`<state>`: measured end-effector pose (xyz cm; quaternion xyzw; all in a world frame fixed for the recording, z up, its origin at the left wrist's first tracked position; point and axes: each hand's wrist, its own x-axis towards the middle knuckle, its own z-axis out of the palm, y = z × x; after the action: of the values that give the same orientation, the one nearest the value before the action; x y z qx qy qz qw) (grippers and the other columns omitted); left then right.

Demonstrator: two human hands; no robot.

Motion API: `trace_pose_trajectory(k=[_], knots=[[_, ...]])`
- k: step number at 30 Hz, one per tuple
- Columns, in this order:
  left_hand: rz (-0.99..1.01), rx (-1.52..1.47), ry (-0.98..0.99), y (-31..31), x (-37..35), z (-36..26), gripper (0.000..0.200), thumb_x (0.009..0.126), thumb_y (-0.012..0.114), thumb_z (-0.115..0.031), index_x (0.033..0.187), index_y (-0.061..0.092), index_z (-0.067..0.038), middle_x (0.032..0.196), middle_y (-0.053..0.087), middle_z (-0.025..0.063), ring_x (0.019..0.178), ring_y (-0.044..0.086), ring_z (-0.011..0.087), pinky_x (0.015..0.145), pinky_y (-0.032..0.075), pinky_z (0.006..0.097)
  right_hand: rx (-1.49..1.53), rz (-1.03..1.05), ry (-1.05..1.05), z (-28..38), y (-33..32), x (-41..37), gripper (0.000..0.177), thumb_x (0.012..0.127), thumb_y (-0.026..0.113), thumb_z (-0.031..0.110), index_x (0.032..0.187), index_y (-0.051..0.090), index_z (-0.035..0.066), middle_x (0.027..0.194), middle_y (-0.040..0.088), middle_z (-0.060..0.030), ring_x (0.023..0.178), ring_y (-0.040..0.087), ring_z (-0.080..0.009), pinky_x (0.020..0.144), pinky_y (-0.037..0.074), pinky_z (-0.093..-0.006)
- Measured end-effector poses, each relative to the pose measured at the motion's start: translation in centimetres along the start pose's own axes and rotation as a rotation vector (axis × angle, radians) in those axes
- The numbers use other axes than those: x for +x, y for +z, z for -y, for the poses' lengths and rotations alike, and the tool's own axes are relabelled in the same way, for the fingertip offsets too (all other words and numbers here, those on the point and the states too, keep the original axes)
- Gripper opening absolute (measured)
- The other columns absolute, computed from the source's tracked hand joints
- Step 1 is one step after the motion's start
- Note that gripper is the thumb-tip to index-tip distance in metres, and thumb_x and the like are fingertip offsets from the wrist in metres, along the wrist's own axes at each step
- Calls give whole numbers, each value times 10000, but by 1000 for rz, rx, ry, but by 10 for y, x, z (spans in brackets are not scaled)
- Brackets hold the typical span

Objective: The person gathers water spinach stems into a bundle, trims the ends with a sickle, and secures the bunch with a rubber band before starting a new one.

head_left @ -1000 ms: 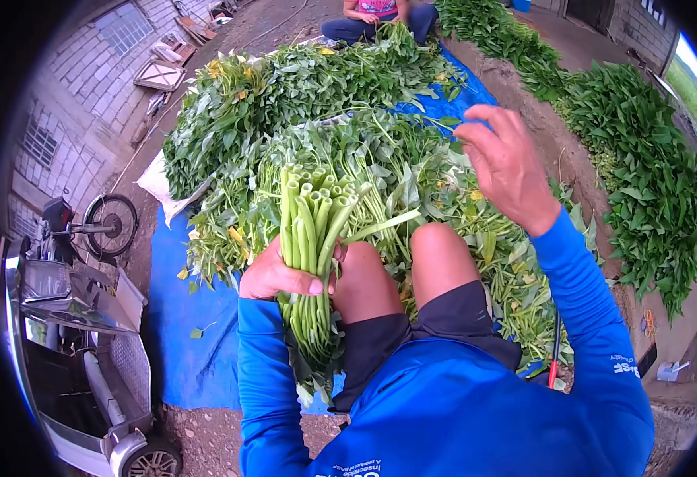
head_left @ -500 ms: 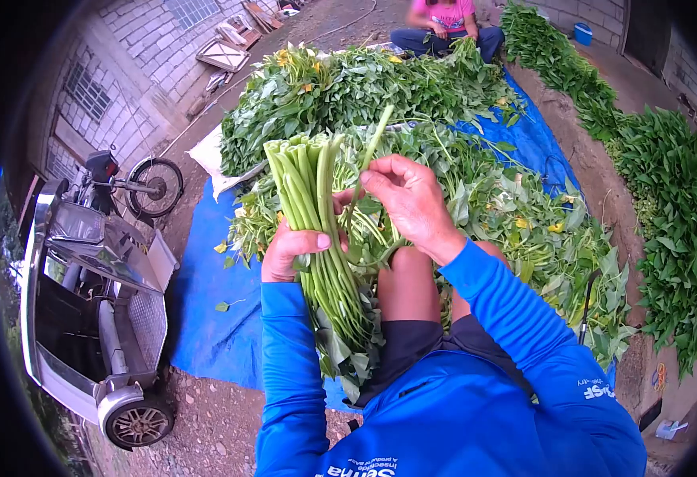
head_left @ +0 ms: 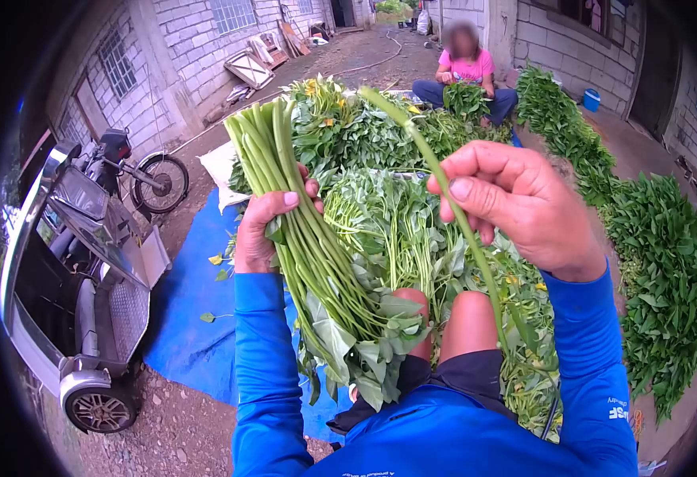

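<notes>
A thick bundle of green leafy stems (head_left: 308, 230) is gripped in my left hand (head_left: 267, 219), thumb across the front, cut ends up and leaves hanging toward my lap. To the right, my right hand (head_left: 515, 199) pinches one long single stem (head_left: 444, 179) between thumb and fingers. That stem slants from upper left down past my knee, apart from the bundle. Beyond and below both hands lie loose leafy stems (head_left: 396, 222), heaped on a blue tarp (head_left: 181, 310).
A person in a pink shirt (head_left: 467, 67) sits at the far end, holding greens. A motorcycle with sidecar (head_left: 86, 278) stands at left. Long rows of greens (head_left: 666, 278) line the right side. A blue bucket (head_left: 592, 99) stands near the wall.
My right hand has moved right and closer to the camera with the single stem, away from the bundle. My left hand and the bundle have shifted left. The view has tilted up.
</notes>
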<state>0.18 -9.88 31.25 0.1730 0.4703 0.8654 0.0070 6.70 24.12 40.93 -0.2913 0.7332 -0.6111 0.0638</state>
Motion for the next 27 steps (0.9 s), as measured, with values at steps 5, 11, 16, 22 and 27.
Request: trace_pose_trajectory(k=[5,11,16,22,27], knots=[[59,-151,-49,32,15,20,574,833,738,-134,1364,584,20,1164,709,183,1018,736,293,934,640,444,67,39,1,-34,49,28,218,1077,620,116,1168,727,-50,929,725,-18,816,615,-54,702,512,-267],[56,-182,-9,49,15,36,581,854,735,-124,1390,578,33,1182,710,168,1042,735,281,981,620,442,48,-129,-41,-45,64,48,202,1040,641,82,1114,725,-85,912,738,-59,838,679,-91,755,568,-301],[128,-99,-5,43,19,45,584,891,765,-199,1392,583,37,1231,695,184,1072,735,289,968,630,432,69,-177,-72,-46,68,59,162,1023,671,82,1096,686,-62,857,708,-51,757,681,-120,688,571,-303],[153,-44,7,52,13,41,623,892,849,-237,1382,577,35,1140,723,141,974,756,239,870,654,392,-125,-251,-248,-67,52,89,249,970,826,155,1060,645,10,839,679,-30,673,644,-83,578,522,-232],[165,54,72,56,10,41,638,780,829,-183,1326,587,43,1029,718,133,892,750,245,800,664,395,-142,0,-54,-53,26,100,449,850,946,401,987,700,51,786,669,5,671,603,-72,556,458,-233]])
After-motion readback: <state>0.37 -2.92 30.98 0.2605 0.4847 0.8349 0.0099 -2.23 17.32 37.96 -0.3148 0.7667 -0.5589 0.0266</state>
